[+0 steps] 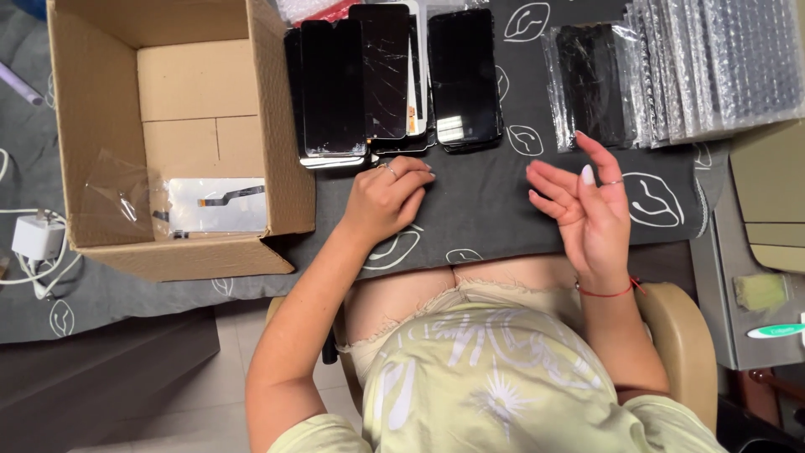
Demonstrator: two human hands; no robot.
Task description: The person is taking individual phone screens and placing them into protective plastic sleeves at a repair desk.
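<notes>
1. Head view: the left hand (387, 200) rests palm down on the dark patterned cloth (486, 210) that covers the table, its fingers loosely curled and holding nothing, a ring on one finger.
2. Its fingertips lie just below a stack of black phone screens (352, 84), which sit side by side and partly overlapping at the far edge of the cloth; one of them shows cracks.
3. A single black phone screen (464, 77) lies just right of that stack, glossy side up.
4. The right hand (587, 210) hovers above the cloth, open with the palm turned up and the fingers spread, gripping nothing; a red string bracelet (605, 293) circles the wrist.
5. Just beyond its fingertips lies a bubble-wrapped screen (591, 84), and right of that a row of bubble-wrap sleeves (721, 63) leans in overlapping layers.
6. On the left stands an open cardboard box (277, 126), touching the stack's side, with a white screen part and flex cable (218, 204) and clear plastic inside.
7. A white charger (35, 237) with cable lies left of the box.
</notes>
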